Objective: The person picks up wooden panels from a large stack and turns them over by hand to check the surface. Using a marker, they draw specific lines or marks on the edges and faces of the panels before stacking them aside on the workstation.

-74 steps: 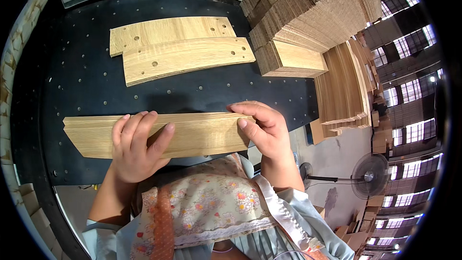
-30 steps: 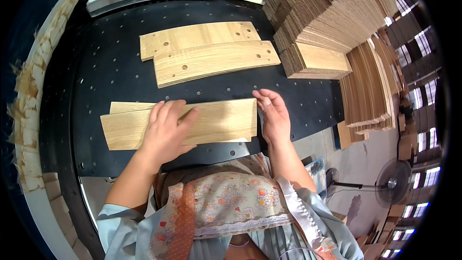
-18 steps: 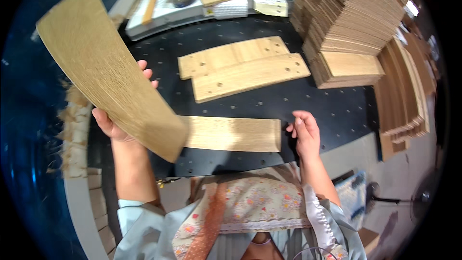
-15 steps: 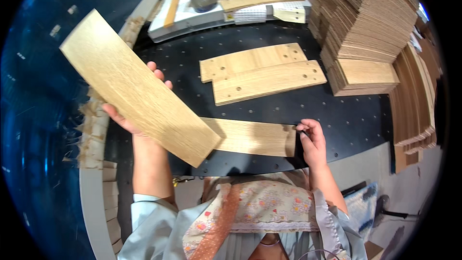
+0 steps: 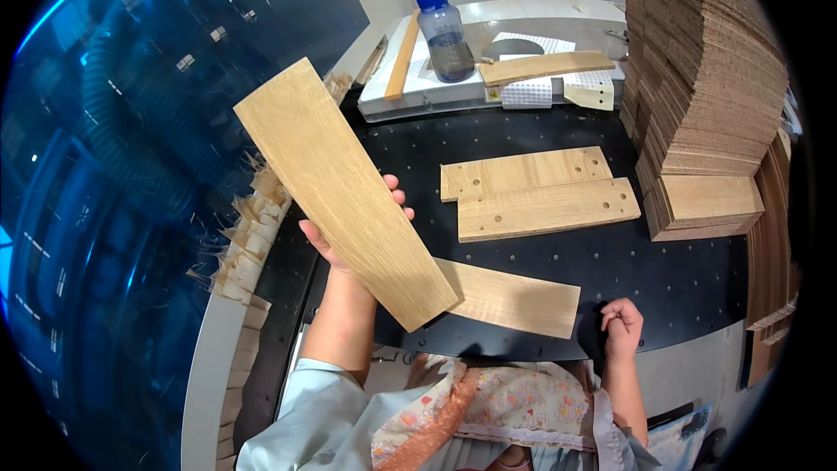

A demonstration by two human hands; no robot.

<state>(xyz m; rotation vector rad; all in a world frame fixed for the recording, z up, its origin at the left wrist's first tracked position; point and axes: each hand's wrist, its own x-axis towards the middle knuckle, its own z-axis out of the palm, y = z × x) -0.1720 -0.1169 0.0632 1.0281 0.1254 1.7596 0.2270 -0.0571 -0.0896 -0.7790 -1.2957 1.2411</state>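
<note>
Left hand [image 5: 330,251], fingers clamped on the edges of a pale plank [image 5: 344,196] (held aslant above the worktop [image 5: 680,275]), its near end overlapping a flat board [image 5: 519,299] in view; drilled boards [image 5: 554,209] farther off; right hand [image 5: 622,323], fingers curled together, just right of the flat board; tall panel stack [image 5: 719,87] far right.

At the centre, the raised board [image 5: 344,196] partly hid the left hand [image 5: 325,247]; the top edge cut the tall stack [image 5: 717,70].

2 hands [image 5: 622,328], 1 held board [image 5: 344,196], 2 drilled tabletop boards [image 5: 545,211], 1 bottle [image 5: 446,35]
</note>
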